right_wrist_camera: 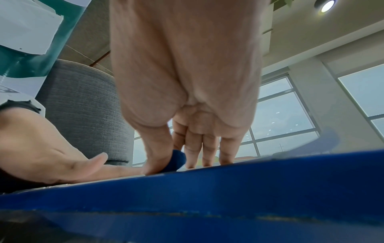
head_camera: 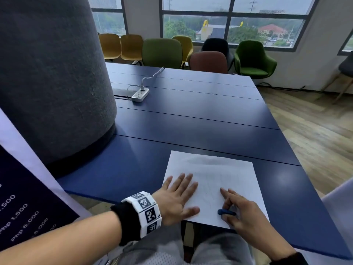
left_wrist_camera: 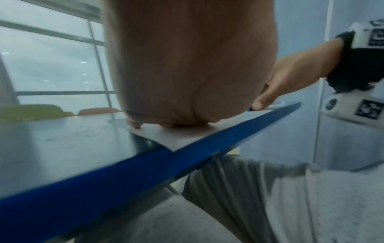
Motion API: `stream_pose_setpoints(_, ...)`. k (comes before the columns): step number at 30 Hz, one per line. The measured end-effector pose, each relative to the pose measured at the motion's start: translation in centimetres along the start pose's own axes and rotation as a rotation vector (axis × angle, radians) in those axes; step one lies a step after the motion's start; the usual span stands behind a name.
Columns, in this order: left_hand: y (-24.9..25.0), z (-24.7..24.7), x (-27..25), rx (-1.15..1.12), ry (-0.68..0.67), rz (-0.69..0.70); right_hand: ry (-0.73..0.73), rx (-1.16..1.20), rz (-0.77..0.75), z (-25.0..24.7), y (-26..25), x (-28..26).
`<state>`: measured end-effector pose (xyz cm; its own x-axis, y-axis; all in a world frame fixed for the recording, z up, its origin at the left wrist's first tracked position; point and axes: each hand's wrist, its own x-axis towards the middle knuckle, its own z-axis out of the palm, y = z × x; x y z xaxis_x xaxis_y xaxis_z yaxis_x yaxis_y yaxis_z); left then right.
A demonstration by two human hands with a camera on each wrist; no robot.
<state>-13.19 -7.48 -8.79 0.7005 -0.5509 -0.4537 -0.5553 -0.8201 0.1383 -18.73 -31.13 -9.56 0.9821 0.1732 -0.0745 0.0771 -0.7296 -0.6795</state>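
A white sheet of paper (head_camera: 215, 169) with faint pencil lines lies on the dark blue table (head_camera: 191, 119) near its front edge. My left hand (head_camera: 177, 196) rests flat on the sheet's left part, fingers straight and spread; in the left wrist view the palm (left_wrist_camera: 187, 74) presses on the paper (left_wrist_camera: 176, 138). My right hand (head_camera: 240, 209) is on the sheet's lower right. Its thumb and fingers pinch a small blue object (head_camera: 226, 212), perhaps an eraser, against the paper. In the right wrist view the blue object (right_wrist_camera: 176, 160) sits behind the thumb.
A wide grey felt column (head_camera: 53, 73) stands on the table's left side. A white power strip (head_camera: 140, 94) with its cable lies farther back. Several chairs (head_camera: 162, 52) line the far edge under the windows. A printed banner (head_camera: 23, 207) hangs at my left.
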Motion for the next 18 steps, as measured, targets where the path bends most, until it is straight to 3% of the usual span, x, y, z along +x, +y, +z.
stream_pose_setpoints(6, -4.6, -1.0, -0.1, -0.069, 0.057, -0.397, 0.0, 0.02, 0.012, -0.1, -0.4, 0.0)
stream_pose_setpoints(8, -4.2, -0.9, -0.2, 0.002, 0.1, -0.338, 0.005, 0.025, 0.016, 0.0, -0.3, 0.1)
stream_pose_setpoints(12, -1.1, 0.8, -0.8, 0.102, 0.057, 0.014, -0.002, 0.029, 0.019, 0.0, -0.1, 0.1)
stream_pose_setpoints(14, -1.7, 0.9, -1.1, 0.073, 0.057, -0.033, -0.007, 0.029, 0.011, -0.1, -0.3, 0.0)
stream_pose_setpoints(18, -5.5, -0.2, -1.4, 0.089, 0.089, -0.343, -0.004, 0.012, 0.009, -0.3, -0.6, 0.0)
